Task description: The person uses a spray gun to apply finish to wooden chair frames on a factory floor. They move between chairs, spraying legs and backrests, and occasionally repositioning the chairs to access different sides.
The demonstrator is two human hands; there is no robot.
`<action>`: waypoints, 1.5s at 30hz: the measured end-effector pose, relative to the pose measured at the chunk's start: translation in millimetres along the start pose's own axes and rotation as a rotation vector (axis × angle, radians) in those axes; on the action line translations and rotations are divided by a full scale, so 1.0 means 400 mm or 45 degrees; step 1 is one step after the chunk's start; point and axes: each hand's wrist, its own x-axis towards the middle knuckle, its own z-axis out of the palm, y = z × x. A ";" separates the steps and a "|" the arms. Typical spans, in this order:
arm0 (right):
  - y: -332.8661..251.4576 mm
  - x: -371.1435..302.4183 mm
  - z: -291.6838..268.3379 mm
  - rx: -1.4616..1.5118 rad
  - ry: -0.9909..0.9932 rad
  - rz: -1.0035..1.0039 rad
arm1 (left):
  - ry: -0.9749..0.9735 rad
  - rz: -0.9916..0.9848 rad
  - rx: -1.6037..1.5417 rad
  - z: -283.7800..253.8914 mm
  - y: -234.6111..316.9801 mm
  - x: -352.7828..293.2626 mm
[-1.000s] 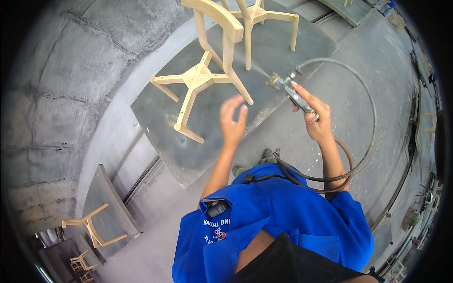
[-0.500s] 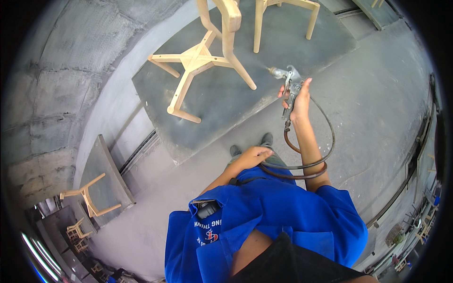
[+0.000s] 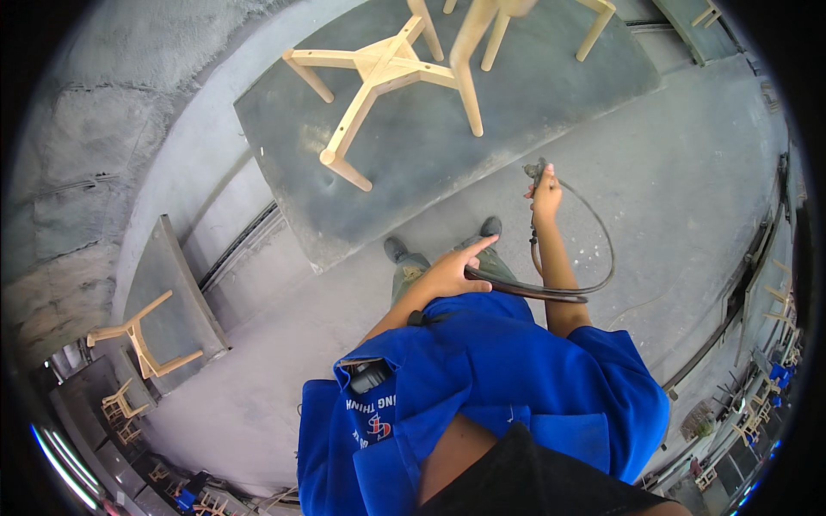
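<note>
My right hand (image 3: 546,199) is closed around the handle of a metal spray gun (image 3: 535,169), held out past the near edge of the grey board. A dark hose (image 3: 613,249) runs from the gun and loops back across my right forearm. My left hand (image 3: 454,273) is at my waist, its index finger stretched out. Its thumb and palm close on the looped hose beside my shirt. A pale bare-wood chair frame (image 3: 379,64) stands on the board ahead, apart from both hands. Its upper part is blurred and cut off by the top edge.
The grey board (image 3: 292,206) fills the area in front of my feet. Another chair frame (image 3: 594,34) stands behind to the right. At left, a chair frame (image 3: 142,335) is by a tilted panel (image 3: 176,275). Several wooden chairs appear at far right. A rough wall (image 3: 95,172) rises at left.
The spray gun has come down and toward me, away from the chair; the mist seen earlier at its nozzle no longer shows. My left index finger has stretched out. The view has shifted.
</note>
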 end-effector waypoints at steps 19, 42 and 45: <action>-0.625 -0.677 0.079 -0.886 0.194 -1.474 | -0.293 0.595 -0.194 -0.188 -0.127 -0.206; -0.346 -0.380 0.199 0.359 -0.478 -0.418 | 0.151 0.167 0.163 -0.142 0.023 -0.179; -0.303 -0.387 0.192 0.306 -0.741 -0.296 | 0.137 0.104 0.177 -0.117 0.028 -0.157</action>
